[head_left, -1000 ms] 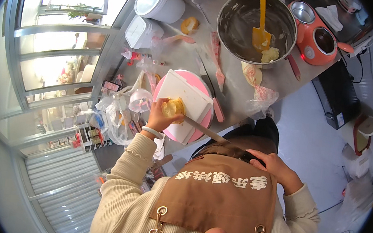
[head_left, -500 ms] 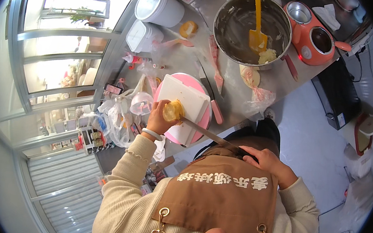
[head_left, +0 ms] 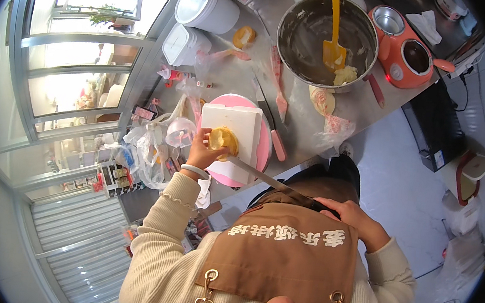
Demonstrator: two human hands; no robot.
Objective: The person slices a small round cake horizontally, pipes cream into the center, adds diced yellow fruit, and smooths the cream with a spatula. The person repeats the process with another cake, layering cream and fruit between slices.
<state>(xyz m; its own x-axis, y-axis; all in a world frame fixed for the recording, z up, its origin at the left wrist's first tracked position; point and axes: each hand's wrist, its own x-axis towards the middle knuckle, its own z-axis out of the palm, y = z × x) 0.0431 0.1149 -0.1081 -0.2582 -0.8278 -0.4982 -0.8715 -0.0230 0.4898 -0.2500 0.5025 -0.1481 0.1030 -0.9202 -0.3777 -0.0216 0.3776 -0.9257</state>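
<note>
Sponge cake [head_left: 224,141], small golden round, pinched firmly in the left hand [head_left: 201,152] along its left and near sides, right over the pink turntable [head_left: 265,148] and the white board [head_left: 243,119] on top. Long knife [head_left: 269,180] held by its dark handle in the right hand [head_left: 349,215], off to the near right of the turntable, with the blade slanting over that near right rim and the tip right by the cake. Can't tell if actually cutting in, tbh.

Kinda crowded around the turntable: clear plastic dome [head_left: 181,132] just left, super close to the left hand; pink-handled palette knife [head_left: 278,144] just beside the right rim; phone [head_left: 143,113] further left. Beyond and right of the turntable, steel mixing bowl [head_left: 301,39] with yellow spatula [head_left: 335,19] inside, then coral two-well warmer [head_left: 385,45] even further right. Directly in the way over the board: just blade and left hand.
</note>
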